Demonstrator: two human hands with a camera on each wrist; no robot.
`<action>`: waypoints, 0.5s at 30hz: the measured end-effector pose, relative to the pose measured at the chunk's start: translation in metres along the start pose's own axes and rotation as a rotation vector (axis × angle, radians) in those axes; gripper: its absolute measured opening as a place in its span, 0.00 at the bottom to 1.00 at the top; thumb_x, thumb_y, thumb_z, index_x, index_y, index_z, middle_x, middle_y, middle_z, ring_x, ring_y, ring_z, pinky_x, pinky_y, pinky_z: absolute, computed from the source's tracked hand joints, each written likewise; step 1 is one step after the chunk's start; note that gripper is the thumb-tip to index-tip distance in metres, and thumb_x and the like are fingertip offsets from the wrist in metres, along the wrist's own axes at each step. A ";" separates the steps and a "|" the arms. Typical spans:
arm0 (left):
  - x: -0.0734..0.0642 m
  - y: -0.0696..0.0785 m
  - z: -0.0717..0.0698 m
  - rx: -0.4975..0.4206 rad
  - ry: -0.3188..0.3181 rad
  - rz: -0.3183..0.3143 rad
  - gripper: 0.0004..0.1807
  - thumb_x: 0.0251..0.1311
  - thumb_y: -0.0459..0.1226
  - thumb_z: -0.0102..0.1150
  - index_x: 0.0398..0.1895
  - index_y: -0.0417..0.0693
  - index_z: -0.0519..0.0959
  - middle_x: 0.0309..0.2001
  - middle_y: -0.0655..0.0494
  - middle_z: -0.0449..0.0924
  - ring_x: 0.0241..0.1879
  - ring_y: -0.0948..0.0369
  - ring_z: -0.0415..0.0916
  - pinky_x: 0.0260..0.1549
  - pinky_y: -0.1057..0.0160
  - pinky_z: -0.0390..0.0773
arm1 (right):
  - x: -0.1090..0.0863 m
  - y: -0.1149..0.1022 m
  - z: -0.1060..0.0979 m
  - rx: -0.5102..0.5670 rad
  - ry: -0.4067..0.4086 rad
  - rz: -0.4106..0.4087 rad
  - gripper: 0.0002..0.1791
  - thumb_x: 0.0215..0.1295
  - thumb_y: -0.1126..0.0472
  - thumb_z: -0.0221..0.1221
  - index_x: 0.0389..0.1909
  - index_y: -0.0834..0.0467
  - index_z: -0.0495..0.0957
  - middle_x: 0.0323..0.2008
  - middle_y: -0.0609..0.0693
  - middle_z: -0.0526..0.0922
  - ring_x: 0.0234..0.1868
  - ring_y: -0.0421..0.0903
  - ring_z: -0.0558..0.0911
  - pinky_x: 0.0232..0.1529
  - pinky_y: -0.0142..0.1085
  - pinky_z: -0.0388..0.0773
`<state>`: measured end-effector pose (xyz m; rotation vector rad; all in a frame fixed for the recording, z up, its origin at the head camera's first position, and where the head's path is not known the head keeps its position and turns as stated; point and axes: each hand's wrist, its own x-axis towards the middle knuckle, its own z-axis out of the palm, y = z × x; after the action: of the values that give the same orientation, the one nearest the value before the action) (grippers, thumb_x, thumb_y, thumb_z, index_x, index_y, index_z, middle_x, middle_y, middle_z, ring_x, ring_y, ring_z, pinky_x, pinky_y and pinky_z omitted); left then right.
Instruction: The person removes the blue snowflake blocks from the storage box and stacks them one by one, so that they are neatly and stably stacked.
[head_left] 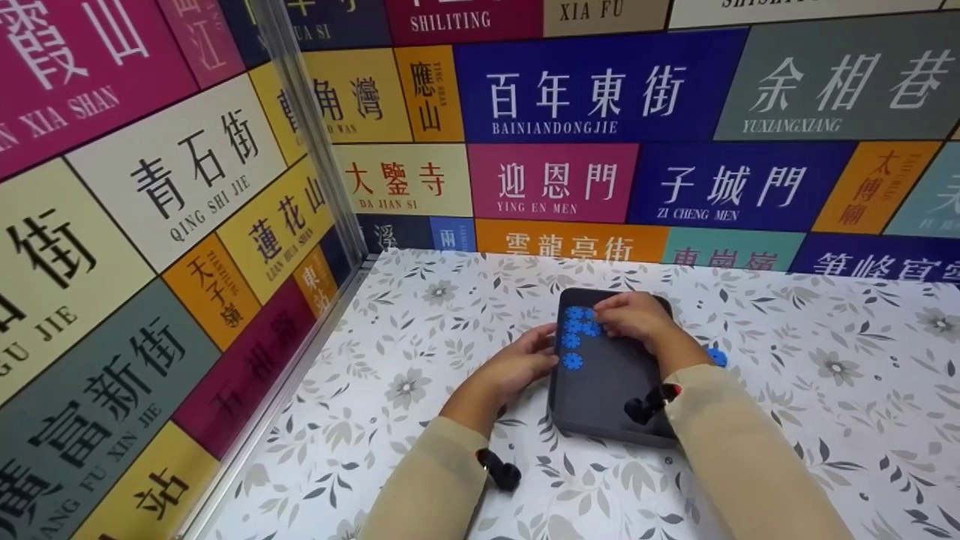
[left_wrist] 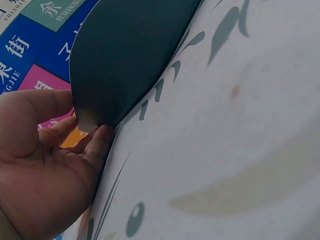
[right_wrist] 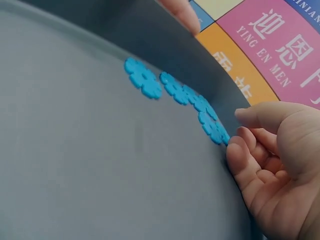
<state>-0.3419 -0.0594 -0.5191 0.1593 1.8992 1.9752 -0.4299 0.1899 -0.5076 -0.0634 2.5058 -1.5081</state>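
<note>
A dark grey tray (head_left: 619, 397) with raised walls lies on the table. My left hand (head_left: 521, 365) holds its left side wall; in the left wrist view, the fingers (left_wrist: 97, 140) of that hand grip the wall at a corner. Several blue notched snowflake discs (head_left: 573, 361) lie flat inside along the left wall and toward the far end. My right hand (head_left: 637, 319) reaches into the far part of the tray with curled fingers. In the right wrist view its fingertips pinch the edge of the nearest blue snowflake disc (right_wrist: 212, 127), and part of that disc is hidden behind them.
Another blue disc (head_left: 717, 357) lies on the table right of the tray, partly covered by the right forearm. The tablecloth (head_left: 409, 386) is white with grey leaves. Walls of coloured street-name panels (head_left: 555, 180) rise behind and to the left. Black wrist devices (head_left: 501, 471) sit at both sleeves.
</note>
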 end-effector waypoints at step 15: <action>0.000 0.000 -0.002 0.008 -0.013 -0.001 0.36 0.73 0.29 0.56 0.83 0.53 0.64 0.81 0.45 0.65 0.81 0.50 0.65 0.78 0.51 0.71 | -0.002 0.004 -0.001 -0.197 -0.062 -0.081 0.26 0.60 0.55 0.76 0.58 0.60 0.87 0.37 0.44 0.86 0.37 0.40 0.81 0.39 0.31 0.79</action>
<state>-0.3425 -0.0612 -0.5188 0.1729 1.8990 1.9618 -0.4281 0.1927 -0.5103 -0.2419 2.6223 -1.2612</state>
